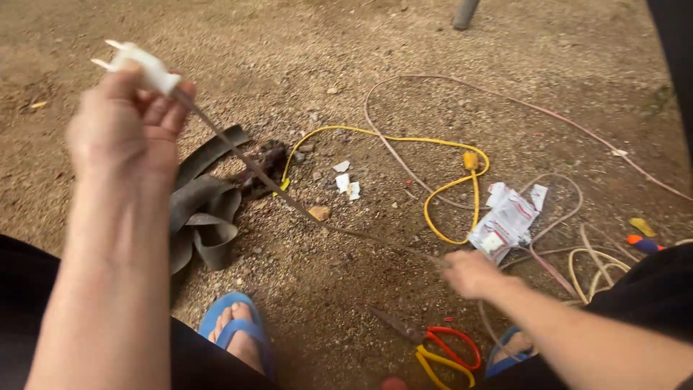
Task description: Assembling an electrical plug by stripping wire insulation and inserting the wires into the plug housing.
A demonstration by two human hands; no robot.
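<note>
We see the left hand (123,123) clenched round a white plug (144,66), raised; the right hand (471,273) pinches its brown cord (289,198) taut above the dirt ground (303,50).

White plug (144,66), yellow cable (433,195), blue sandal (232,318), red-and-yellow scissors (444,350), dark rubber strip (206,209).

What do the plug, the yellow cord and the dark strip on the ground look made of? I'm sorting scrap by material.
Plug: white moulded plastic, smooth, with what look like metal prongs. Yellow cord: glossy, flexible sheath, likely plastic or rubber, lying in loose loops. Dark strip: matte black, limp and folded, probably rubber, like a cut inner tube. The left hand holds the plug.
</note>
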